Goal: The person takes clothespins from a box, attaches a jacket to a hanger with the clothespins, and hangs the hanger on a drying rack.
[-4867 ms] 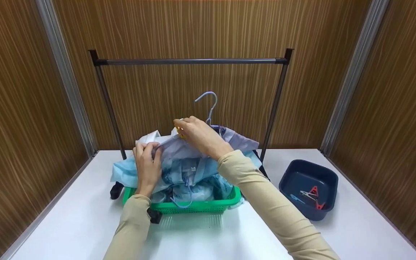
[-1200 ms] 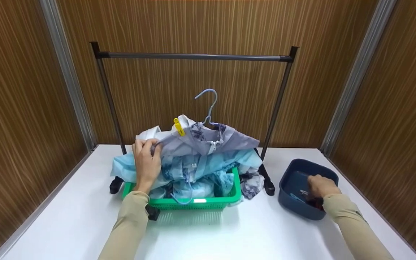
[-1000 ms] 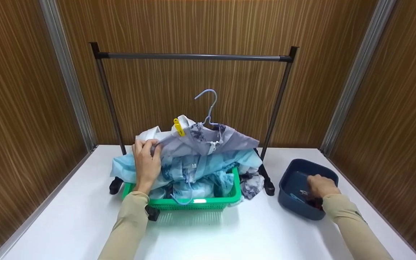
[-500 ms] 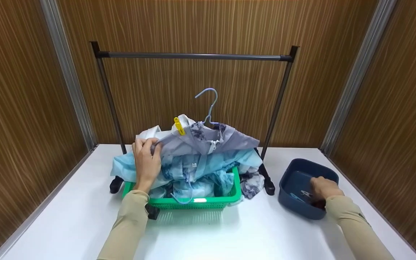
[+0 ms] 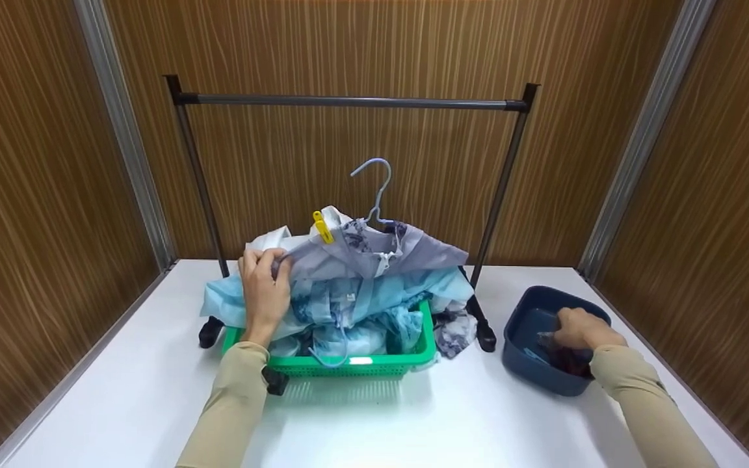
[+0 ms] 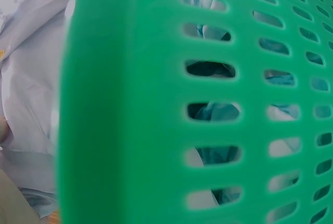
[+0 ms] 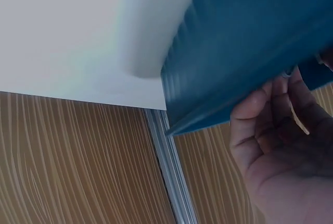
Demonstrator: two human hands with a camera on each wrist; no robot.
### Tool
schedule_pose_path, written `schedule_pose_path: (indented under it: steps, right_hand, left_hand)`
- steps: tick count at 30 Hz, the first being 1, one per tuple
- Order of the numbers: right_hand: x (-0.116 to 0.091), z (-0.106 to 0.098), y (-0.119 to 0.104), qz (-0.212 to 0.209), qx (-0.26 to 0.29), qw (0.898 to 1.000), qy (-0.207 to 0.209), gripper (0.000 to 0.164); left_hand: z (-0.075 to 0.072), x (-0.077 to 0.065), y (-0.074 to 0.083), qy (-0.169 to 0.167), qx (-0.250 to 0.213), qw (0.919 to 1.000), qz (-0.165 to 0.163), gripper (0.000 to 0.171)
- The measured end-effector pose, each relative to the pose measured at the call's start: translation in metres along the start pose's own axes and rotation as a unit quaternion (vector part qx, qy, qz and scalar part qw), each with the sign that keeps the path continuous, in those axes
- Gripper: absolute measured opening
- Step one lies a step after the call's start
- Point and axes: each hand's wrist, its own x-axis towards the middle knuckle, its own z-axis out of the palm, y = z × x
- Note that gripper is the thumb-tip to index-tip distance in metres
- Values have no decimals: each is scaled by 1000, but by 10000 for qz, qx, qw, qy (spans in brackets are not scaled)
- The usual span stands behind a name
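Head view: shirt [image 5: 368, 265] clipped one side (other unclipped), pinched by left fingers [image 5: 274, 256]; hold by right fingers [image 5: 568, 333] in bin [image 5: 525, 320] unclear.

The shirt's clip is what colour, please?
The clip is yellow; the head view shows it best.

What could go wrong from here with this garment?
The lavender garment might slip off its hanger: only one shoulder shows a yellow clip. It lies over heaped blue clothes and could slide if the left hand lets go. The right hand, down inside the dark blue bin, could bump its wall coming out.
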Motion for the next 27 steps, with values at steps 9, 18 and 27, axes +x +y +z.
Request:
schedule_pose_path:
  steps: [9, 18, 27]
  right_hand:
    - [1, -7, -3, -437, 189, 9983, 325, 42]
    - [2, -9, -11, -805, 322, 9910, 1024, 47]
    - [6, -11, -26, -1079, 491, 9821, 1462, 38]
  left_hand:
    - [1, 0, 1, 19, -4, 10000, 0, 10]
    - [0, -1, 1, 22, -46, 10000, 19, 11]
    - [-1, -1, 1, 48, -17, 10000, 36, 10]
